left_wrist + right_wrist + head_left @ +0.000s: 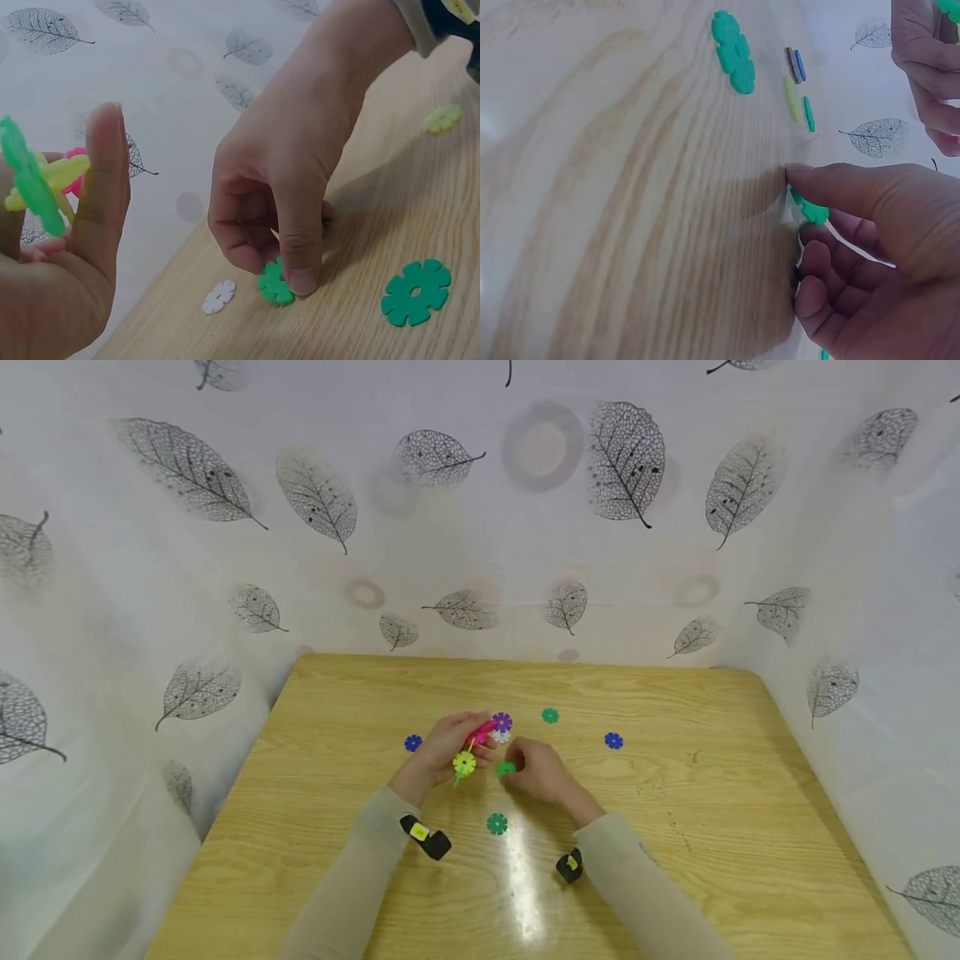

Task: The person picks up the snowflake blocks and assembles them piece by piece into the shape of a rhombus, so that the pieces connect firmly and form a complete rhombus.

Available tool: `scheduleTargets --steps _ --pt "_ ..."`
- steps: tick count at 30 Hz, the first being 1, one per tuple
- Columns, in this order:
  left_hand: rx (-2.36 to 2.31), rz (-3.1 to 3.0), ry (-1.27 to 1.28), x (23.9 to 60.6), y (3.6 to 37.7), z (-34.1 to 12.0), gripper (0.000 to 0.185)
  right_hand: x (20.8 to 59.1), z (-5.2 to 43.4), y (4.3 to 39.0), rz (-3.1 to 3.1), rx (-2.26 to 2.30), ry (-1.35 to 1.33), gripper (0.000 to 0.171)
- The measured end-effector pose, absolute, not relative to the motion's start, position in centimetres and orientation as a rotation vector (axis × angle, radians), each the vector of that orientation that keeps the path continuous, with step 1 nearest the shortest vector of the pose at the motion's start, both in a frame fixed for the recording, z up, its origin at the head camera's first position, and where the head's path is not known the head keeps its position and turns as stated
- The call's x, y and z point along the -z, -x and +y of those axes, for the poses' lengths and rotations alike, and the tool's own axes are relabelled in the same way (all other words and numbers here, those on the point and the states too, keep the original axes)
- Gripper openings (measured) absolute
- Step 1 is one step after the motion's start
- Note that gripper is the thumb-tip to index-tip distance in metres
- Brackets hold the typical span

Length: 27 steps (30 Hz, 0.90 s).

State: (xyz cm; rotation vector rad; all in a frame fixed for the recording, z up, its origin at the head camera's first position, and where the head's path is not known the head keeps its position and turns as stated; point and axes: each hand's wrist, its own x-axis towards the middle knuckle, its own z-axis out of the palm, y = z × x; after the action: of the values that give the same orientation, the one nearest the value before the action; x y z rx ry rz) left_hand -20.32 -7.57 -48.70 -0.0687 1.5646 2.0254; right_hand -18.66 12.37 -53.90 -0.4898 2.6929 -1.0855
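My left hand [442,747] holds a small cluster of joined notched plastic discs, raised off the table. In it show a yellow disc [464,764], a pink piece [480,733] and a green disc [30,176]; the fingers hide part of the cluster. Close by on its right, my right hand [543,772] is down at the tabletop, pinching a green notched disc [276,283] between thumb and fingers. A white disc [219,298] lies flat near that disc. Just beyond the left fingertips is a purple disc [502,722].
On the wooden table [712,860] lie loose discs: a green one [497,824] nearer me, another green one [551,716] farther back, a blue one [614,741] at right and a blue one [413,742] at left. A leaf-patterned curtain [465,527] surrounds the back and sides.
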Motion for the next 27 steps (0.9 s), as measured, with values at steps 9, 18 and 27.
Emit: scheduleTargets --steps 9,18,27 --pt "-2.009 1.615 0.057 48.4 20.0 -7.4 0.031 53.7 12.9 18.9 2.612 1.227 0.425 0.017" --pt "-1.996 1.645 0.073 48.4 20.0 -7.6 0.044 51.2 14.6 19.3 2.516 1.599 0.404 0.025" --pt "-1.995 1.626 0.078 48.4 20.0 -7.7 0.039 48.6 15.2 19.3 2.53 1.735 0.396 0.029"
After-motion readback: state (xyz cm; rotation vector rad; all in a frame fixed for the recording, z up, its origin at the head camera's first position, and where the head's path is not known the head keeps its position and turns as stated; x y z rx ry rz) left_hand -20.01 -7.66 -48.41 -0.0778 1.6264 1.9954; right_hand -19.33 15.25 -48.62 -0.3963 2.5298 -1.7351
